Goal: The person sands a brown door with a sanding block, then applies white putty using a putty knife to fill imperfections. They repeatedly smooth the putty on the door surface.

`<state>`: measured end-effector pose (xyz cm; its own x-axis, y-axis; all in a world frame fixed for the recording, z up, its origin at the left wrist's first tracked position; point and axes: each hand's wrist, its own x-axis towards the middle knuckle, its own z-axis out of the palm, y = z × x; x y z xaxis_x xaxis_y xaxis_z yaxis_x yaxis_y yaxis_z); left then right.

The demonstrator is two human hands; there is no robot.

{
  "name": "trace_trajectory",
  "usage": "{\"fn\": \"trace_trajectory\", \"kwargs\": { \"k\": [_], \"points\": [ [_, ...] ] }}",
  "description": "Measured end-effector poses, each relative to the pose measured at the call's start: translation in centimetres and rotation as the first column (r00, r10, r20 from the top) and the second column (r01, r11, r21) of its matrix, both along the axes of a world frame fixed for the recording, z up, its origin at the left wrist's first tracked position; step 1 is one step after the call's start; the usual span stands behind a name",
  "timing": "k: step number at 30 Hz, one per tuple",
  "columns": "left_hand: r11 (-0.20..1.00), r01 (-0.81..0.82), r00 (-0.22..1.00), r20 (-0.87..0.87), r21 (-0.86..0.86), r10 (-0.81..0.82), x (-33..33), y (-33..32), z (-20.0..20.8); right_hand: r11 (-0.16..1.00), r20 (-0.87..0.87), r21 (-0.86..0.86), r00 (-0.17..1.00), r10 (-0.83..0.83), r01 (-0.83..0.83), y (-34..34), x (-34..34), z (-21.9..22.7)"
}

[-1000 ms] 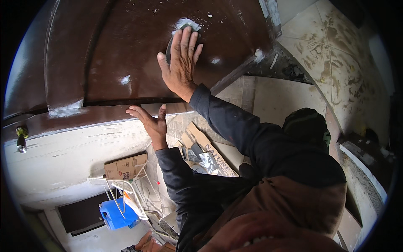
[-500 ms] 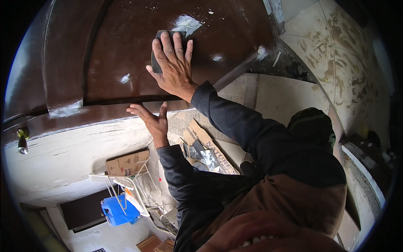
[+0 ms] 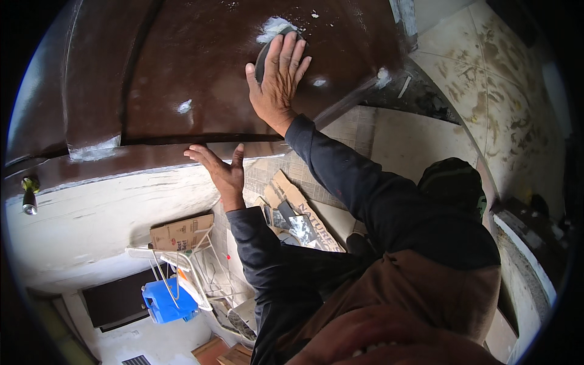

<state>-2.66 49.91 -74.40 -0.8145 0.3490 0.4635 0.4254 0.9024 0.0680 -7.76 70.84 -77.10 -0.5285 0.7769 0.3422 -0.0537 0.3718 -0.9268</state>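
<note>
My right hand (image 3: 278,82) lies over a dark grey piece of sandpaper (image 3: 261,66), holding it against the brown door panel (image 3: 201,67). Most of the sheet is hidden under the palm and fingers. Its upper end touches a whitish filler patch (image 3: 274,27) on the panel. Smaller pale patches, such as a white spot (image 3: 184,106), mark the same brown surface. At the door's near edge (image 3: 164,156), my left hand (image 3: 222,173) rests with fingers spread and thumb apart, and nothing shows in it.
Below the door, flattened cardboard (image 3: 298,201) on the floor carries dark sheets and a whitish-smeared plate (image 3: 302,228). A white metal-framed chair (image 3: 198,267) stands lower left beside a blue jug (image 3: 167,300). A screwdriver-like handle (image 3: 29,198) sticks out at the door's left edge.
My right hand has slid the sandpaper up and to the right across the panel, so it now meets the filler patch. The left hand stays at the door's edge.
</note>
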Motion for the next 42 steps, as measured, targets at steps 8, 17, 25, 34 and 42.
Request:
{"fn": "trace_trajectory", "kwargs": {
  "k": [8, 17, 25, 34, 42],
  "points": [
    [0.999, -0.032, 0.998, -0.059, -0.036, 0.03, -0.3, 0.2, -0.3, 0.998, -0.133, 0.031, 0.989, 0.066, -0.063, -1.7, -0.7, -0.3],
    [0.998, -0.001, 0.999, -0.047, -0.058, -0.002, -0.7, 0.6, -0.8, 0.947, -0.186, 0.278, 0.958, 0.216, -0.16, 0.4, -0.9, -0.7],
    [0.999, -0.02, 0.999, -0.043, -0.047, 0.018, -0.8, 0.8, -1.2, 0.985, -0.204, 0.167, 0.977, 0.069, -0.035, 2.6, -1.6, -0.2],
    [0.997, -0.044, 0.999, -0.033, -0.062, 0.043, -0.9, 2.0, -1.9, 0.991, -0.228, -0.13, 0.973, -0.021, -0.009, 4.1, -1.1, 0.3],
    [0.998, -0.062, 0.997, -0.036, -0.029, 0.061, 0.0, 2.2, -1.1, 0.986, -0.192, 0.152, 0.977, 0.094, -0.065, 4.6, -0.5, 1.8]
  ]
}}
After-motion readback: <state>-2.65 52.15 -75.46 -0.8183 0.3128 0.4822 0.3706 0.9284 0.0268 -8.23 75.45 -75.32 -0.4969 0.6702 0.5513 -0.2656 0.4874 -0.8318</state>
